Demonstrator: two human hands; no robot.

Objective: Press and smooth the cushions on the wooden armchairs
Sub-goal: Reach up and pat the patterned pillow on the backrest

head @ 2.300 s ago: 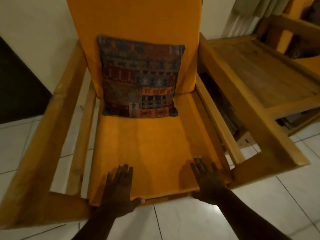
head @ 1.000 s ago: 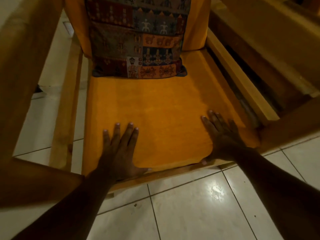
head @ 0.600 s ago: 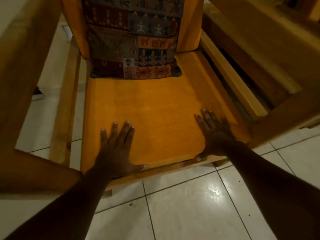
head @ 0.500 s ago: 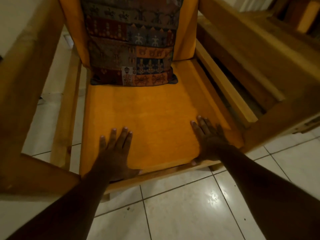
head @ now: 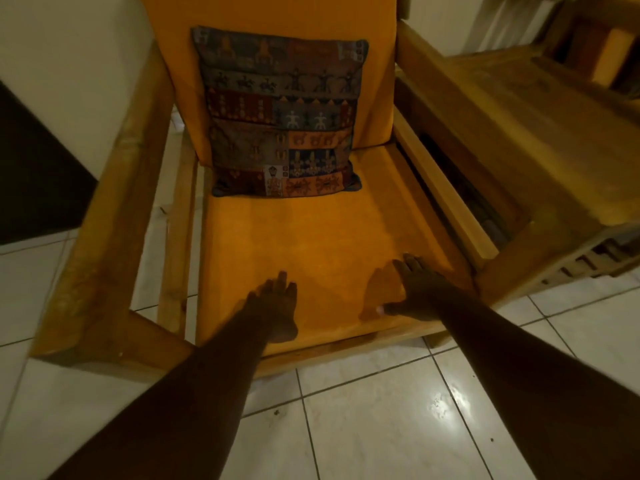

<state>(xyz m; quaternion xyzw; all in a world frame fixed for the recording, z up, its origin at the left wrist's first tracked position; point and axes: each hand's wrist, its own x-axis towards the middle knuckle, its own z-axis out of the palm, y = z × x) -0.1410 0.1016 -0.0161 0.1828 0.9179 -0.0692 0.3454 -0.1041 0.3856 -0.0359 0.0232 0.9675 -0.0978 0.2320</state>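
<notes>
An orange seat cushion lies in a wooden armchair. An orange back cushion stands upright behind it. A patterned throw pillow leans against the back cushion and rests on the rear of the seat. My left hand lies near the seat's front edge, left of centre, fingers together and pointing away. My right hand rests near the front right corner, thumb stretched to the left. Both hands hold nothing.
A wooden side table stands close to the chair's right armrest. White tiled floor runs in front of the chair. A pale wall and a dark panel are at the left.
My view has pulled back and risen, showing the whole pillow and back cushion. My left hand's fingers have drawn together, and both hands appear turned more on edge against the seat front.
</notes>
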